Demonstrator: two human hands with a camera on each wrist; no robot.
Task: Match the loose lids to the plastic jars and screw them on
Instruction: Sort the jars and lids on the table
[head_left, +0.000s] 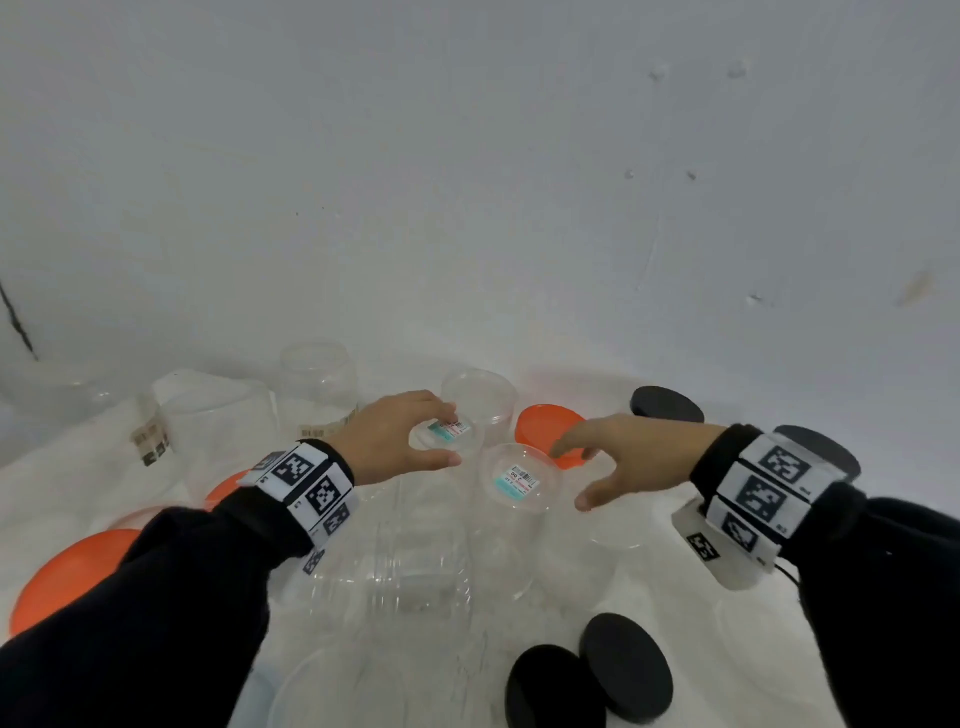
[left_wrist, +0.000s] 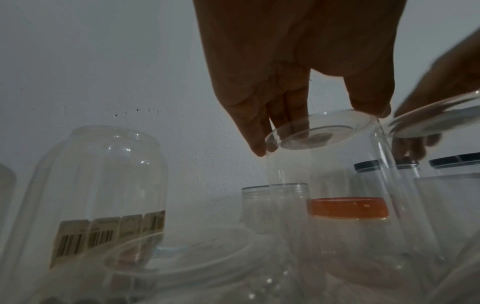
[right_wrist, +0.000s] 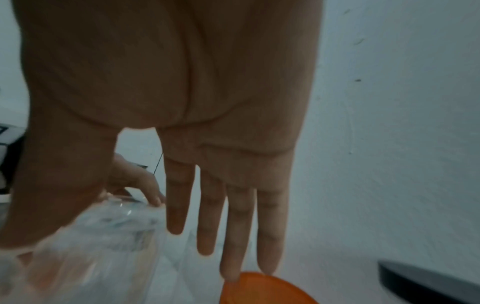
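White cloth surface (head_left: 649, 597), three black lids (head_left: 626, 667), left hand (head_left: 395, 436) grip around one inverted jar (head_left: 452, 434), right hand (head_left: 623, 457) open, empty.

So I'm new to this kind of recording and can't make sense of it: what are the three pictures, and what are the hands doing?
No machine here: a person wears three cameras. The head view looks down at both hands; the patterned bands are on the wrists, where the other two cameras sit, each looking along its hand.

On the white surface stand clear plastic jars, several upside down, among loose orange lids and black lids.

The left hand curls its fingers round the upturned bottom of a clear jar with a price sticker. The right hand is open, fingers straight, spread beside a second stickered jar; whether it touches that jar I cannot tell.
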